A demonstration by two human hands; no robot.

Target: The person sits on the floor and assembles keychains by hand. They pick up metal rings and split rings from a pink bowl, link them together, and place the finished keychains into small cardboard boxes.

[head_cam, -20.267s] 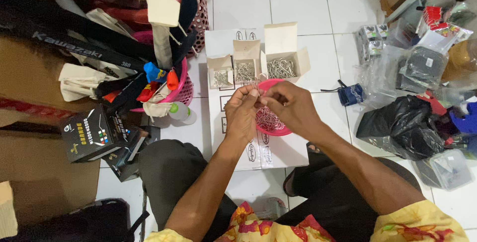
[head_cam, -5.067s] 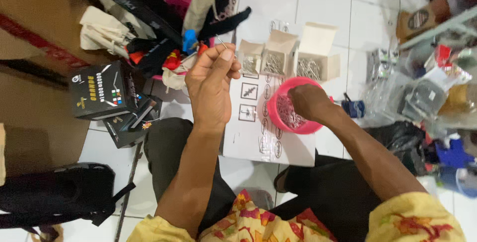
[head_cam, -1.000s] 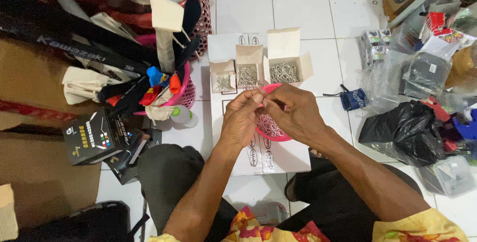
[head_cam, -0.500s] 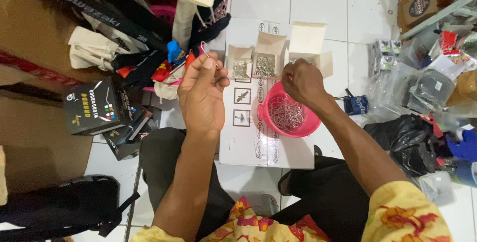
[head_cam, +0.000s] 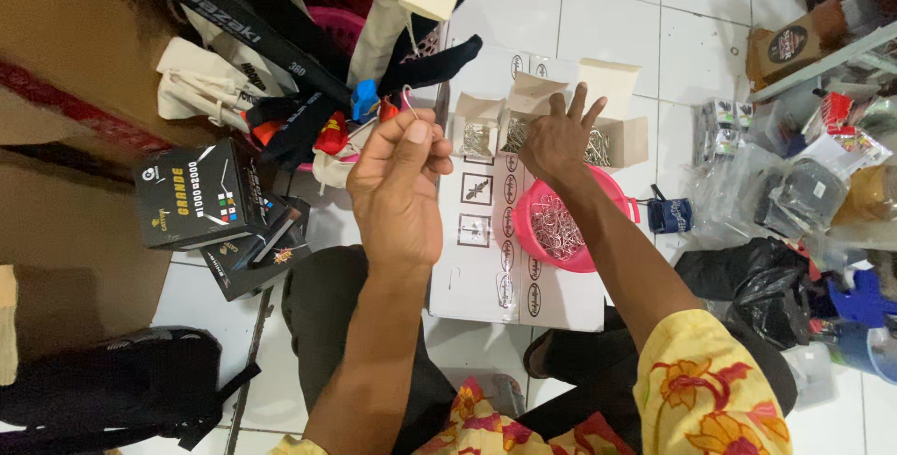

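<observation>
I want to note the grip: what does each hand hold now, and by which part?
The left hand pinches a thin metal wire piece near its lower end, between the fingertips. The right hand reaches into an open cardboard box; any hold there cannot be told.

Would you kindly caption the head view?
Left hand pinches a small metal hook; right hand reaches into small open boxes above pink bowl.

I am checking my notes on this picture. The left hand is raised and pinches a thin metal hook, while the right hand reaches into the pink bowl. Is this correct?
Not quite. In the head view the right hand reaches into the open cardboard boxes behind the pink bowl, not into the bowl. The rest holds: the left hand is raised and pinches a thin metal hook.
</observation>
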